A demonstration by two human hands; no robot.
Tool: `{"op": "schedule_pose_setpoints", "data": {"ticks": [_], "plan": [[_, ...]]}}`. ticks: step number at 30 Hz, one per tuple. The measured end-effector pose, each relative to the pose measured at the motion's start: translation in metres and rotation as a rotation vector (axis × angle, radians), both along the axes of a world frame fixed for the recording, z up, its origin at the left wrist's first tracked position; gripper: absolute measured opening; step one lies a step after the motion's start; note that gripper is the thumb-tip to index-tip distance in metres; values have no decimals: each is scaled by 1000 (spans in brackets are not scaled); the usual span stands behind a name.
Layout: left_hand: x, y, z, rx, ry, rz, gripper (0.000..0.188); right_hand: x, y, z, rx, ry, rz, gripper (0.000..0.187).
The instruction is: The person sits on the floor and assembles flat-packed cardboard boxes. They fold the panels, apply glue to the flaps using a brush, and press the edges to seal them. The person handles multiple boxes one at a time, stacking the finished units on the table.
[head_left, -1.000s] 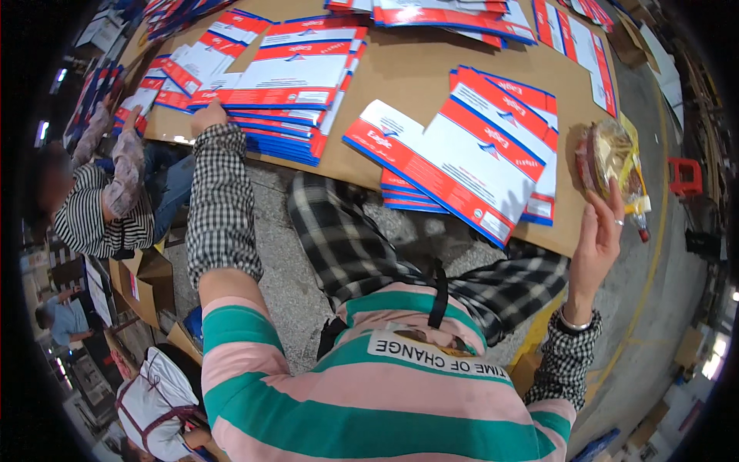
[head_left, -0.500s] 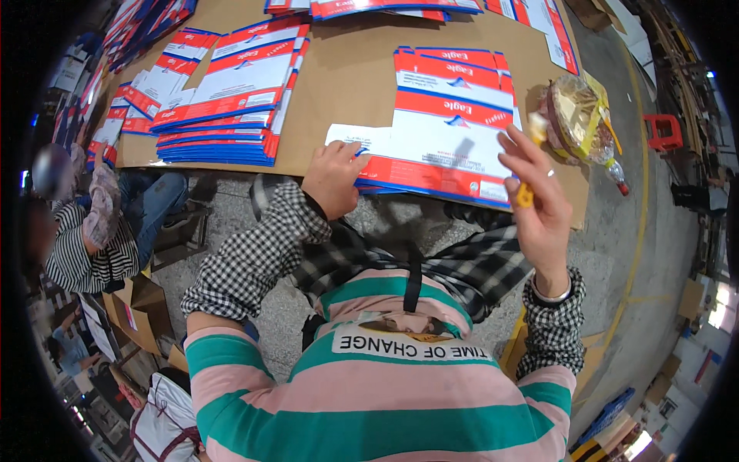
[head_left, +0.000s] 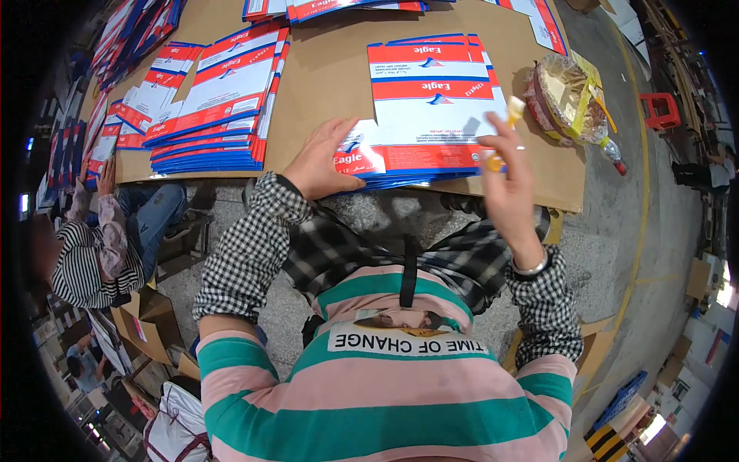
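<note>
A stack of flat, unfolded cartons (head_left: pixel 431 115) in red, white and blue lies at the table's near edge in front of me. My left hand (head_left: pixel 319 162) rests at its left side, touching the printed side flap (head_left: pixel 360 150), thumb and fingers apart. My right hand (head_left: pixel 508 173) is above the stack's right edge, fingers closed around a small yellow-handled brush (head_left: pixel 515 112). The brush's pale head points up and away from me. Part of its handle is hidden by my fingers.
Another carton stack (head_left: pixel 219 100) lies to the left, with more piles along the far edge. On the right stands a plastic-lined tub (head_left: pixel 566 100) with a bottle (head_left: pixel 612 156) beside it. A red stool (head_left: pixel 660 112) is on the floor; a co-worker (head_left: pixel 100 254) sits at left.
My left hand has shifted left, its fingers spreading at the flap. My right hand has moved left with the brush. The side flap now shows different print.
</note>
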State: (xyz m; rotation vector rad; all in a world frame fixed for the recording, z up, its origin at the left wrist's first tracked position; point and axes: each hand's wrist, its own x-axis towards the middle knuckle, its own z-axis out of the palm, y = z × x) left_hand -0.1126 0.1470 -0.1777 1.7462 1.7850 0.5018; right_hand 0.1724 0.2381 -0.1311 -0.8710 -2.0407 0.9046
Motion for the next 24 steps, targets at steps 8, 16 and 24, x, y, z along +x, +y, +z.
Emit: {"op": "schedule_pose_setpoints", "data": {"ticks": [8,16,24], "plan": [[8,-18,10,106,-177,135,97,-41,-11,-37,203,-268,139,44],[13,-25,3,171,-341,255,92,-48,-7,-33,256,-201,149,21],[17,-32,-20,130,-723,346,96,-53,-8,-33,298,-174,161,18]]}}
